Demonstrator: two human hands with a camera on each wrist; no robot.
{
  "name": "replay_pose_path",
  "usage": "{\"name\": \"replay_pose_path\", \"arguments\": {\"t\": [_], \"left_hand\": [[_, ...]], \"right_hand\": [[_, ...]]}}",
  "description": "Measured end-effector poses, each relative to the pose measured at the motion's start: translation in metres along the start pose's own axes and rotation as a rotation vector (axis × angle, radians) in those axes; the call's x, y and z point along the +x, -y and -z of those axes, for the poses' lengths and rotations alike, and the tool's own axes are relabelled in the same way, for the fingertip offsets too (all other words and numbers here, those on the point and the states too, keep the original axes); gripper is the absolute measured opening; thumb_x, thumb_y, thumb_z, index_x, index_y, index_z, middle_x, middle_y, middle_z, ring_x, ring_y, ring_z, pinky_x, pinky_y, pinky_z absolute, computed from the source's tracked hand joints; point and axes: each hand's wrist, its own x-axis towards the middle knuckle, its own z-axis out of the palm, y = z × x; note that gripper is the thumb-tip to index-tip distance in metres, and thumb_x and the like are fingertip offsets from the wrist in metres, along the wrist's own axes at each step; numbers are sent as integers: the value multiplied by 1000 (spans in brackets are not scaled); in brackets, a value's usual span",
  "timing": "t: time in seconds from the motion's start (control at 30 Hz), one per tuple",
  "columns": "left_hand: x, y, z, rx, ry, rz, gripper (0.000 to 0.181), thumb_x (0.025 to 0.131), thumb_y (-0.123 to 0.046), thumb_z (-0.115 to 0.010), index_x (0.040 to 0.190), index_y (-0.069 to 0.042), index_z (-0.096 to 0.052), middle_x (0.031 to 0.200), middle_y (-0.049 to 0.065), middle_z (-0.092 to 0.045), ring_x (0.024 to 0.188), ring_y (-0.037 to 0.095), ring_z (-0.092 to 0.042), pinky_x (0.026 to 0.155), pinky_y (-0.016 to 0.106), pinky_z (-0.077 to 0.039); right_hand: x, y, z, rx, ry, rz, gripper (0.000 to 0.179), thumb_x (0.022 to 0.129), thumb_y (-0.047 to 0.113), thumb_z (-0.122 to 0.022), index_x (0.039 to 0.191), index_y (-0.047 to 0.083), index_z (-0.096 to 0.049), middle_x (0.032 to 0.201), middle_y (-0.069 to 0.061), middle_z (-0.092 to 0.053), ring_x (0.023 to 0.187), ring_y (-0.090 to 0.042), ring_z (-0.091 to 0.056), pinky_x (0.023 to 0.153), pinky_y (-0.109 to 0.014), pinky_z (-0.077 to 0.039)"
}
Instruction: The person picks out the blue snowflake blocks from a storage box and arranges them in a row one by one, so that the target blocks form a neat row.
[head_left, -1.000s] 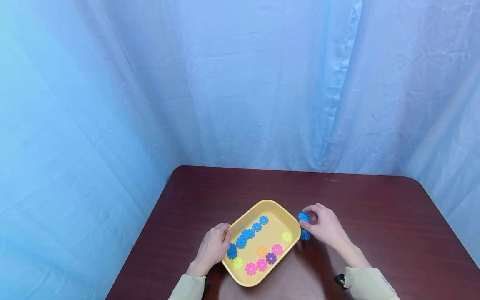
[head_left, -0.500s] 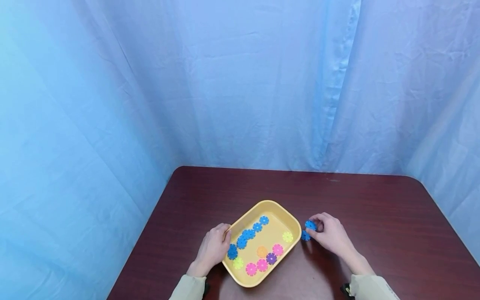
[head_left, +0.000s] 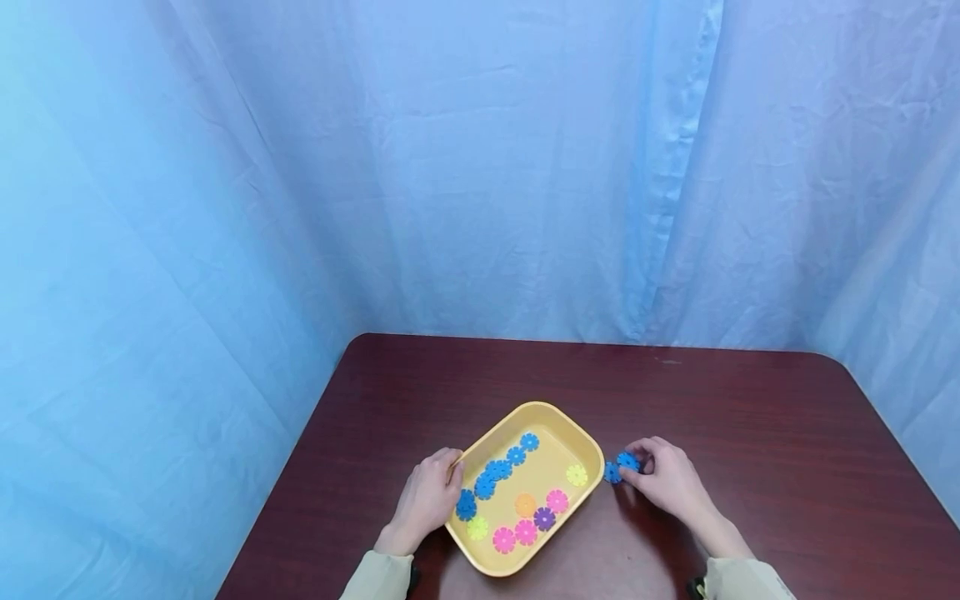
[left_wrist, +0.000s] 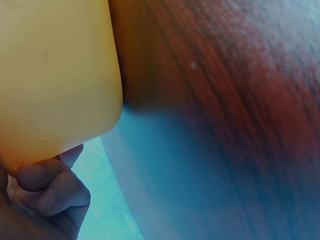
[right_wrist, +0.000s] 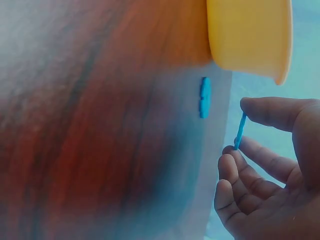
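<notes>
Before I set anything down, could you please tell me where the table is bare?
The table is bare right of the right hand, left of the left hand, and between the yellow tray and curtain. It is crowded between tray and right hand, where two blue discs are.

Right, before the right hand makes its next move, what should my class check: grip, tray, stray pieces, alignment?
1. Right hand pinching the held disc: ok, between thumb and fingers.
2. Left hand gripping the tray: ok, at its edge.
3. Held disc apart from the loose disc: ok, the right wrist view shows a gap.
4. Stray pieces inside the tray: not ok, the loose disc lies on the table beside it.
5. Slots of both discs lined up: cannot tell, too small.
</notes>
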Motion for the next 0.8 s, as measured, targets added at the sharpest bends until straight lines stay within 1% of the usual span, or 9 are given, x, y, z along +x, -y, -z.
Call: {"name": "replay_pose_path", "arguments": {"t": [0.27,0.6,0.8], "left_hand": [[0,-1,-1,-4,12,13,18,100,-16,-61,110,-7,-72,97,1,-68,81,12,-63,70,31,-53],[-1,0,-1,-4,-1,-1,16,99,-15,-62,108,-7,-72,95,0,-68,77,11,-62,68,30,-52],[0,1,-1,-6,2,5,16,99,-15,-62,108,-7,-72,94,0,-67,76,10,-60,68,30,-52]], "right_hand": [[-4,-10,-6,-19,21,-50,32,78,20,-84,102,2,-71,84,-3,-59,69,-15,-50,61,-31,-43],[-6,-15,-10,-19,16,-63,30,77,21,-85,98,5,-71,85,-2,-61,69,-14,-51,61,-32,-42],[-6,-16,-11,-66,1,-55,30,77,24,-85,97,7,-71,87,-2,-60,73,-16,-52,63,-34,-42]]}}
